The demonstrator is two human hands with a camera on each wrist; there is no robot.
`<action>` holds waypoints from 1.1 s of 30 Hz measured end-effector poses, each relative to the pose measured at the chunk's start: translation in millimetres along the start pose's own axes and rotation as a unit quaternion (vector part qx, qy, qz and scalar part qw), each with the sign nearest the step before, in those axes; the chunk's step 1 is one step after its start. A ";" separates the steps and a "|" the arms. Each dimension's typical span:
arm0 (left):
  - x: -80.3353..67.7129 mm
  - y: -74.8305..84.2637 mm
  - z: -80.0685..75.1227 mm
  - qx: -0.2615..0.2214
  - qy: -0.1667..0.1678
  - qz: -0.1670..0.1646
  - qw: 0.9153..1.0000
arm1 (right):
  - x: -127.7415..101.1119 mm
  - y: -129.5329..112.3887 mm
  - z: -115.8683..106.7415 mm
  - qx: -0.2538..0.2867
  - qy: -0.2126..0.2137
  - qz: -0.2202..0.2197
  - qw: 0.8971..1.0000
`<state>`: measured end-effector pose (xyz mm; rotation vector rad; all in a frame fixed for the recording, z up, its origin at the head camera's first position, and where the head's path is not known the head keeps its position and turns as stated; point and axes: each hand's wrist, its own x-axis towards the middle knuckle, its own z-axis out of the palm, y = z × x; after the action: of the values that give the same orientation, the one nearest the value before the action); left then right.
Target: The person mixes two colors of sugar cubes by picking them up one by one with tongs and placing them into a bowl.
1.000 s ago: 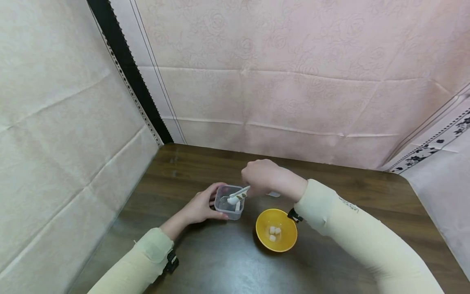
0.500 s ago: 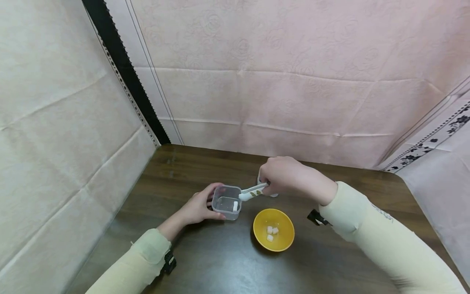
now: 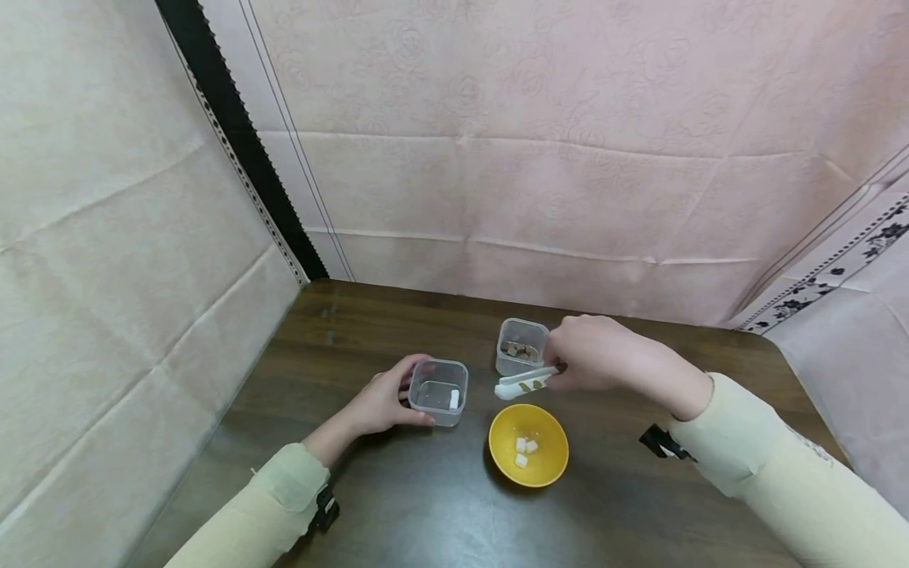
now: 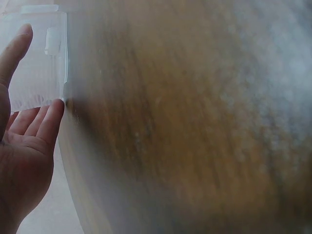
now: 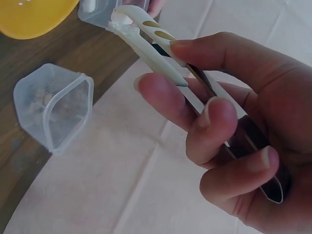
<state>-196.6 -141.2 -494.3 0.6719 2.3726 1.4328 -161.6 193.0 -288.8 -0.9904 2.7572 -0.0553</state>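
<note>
My left hand (image 3: 387,398) grips the left side of a clear plastic container (image 3: 439,367), thumb on the near side and fingers on the far side. One white cube (image 3: 454,399) lies inside it. In my right hand (image 3: 592,353) is a pair of tongs (image 3: 521,383) with white tips and leaf marks. The right wrist view shows something white (image 5: 122,18), apparently a cube, between the tips. The tongs are just beyond the far rim of a yellow bowl (image 3: 497,450), which holds three white cubes (image 3: 521,445).
A second clear container (image 3: 506,363) with brown pieces (image 3: 520,350) stands behind the tongs, close to my right hand. Everything stands on a dark wooden table (image 3: 369,505). Pale patterned cloth (image 3: 554,197) hangs along the table's back edge.
My right hand has carried the tongs rightward out of the left container to just behind the yellow bowl. The second container has come into view. My left hand stays in place.
</note>
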 end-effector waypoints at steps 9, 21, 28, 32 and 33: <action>0.0 0.3 0.2 0.002 0.002 -0.007 1.000 | -21.7 9.7 5.3 0.020 -0.006 0.015 1.000; 3.6 2.1 -2.1 0.006 0.002 -0.004 1.000 | -33.9 14.0 13.2 0.032 -0.016 0.021 0.999; 1.7 1.3 -1.1 0.001 0.000 -0.008 1.000 | -35.4 12.9 20.8 0.041 -0.026 0.017 0.999; 1.1 0.3 0.0 -0.001 0.001 -0.007 1.000 | -35.9 12.8 24.4 0.040 -0.026 0.015 0.999; 1.1 0.0 0.2 -0.002 0.001 -0.007 1.000 | -35.9 12.8 25.1 0.040 -0.027 0.016 0.999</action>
<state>-197.5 -140.5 -494.4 0.6516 2.3706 1.4320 -137.3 226.5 -308.0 -0.9149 2.6984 -0.1316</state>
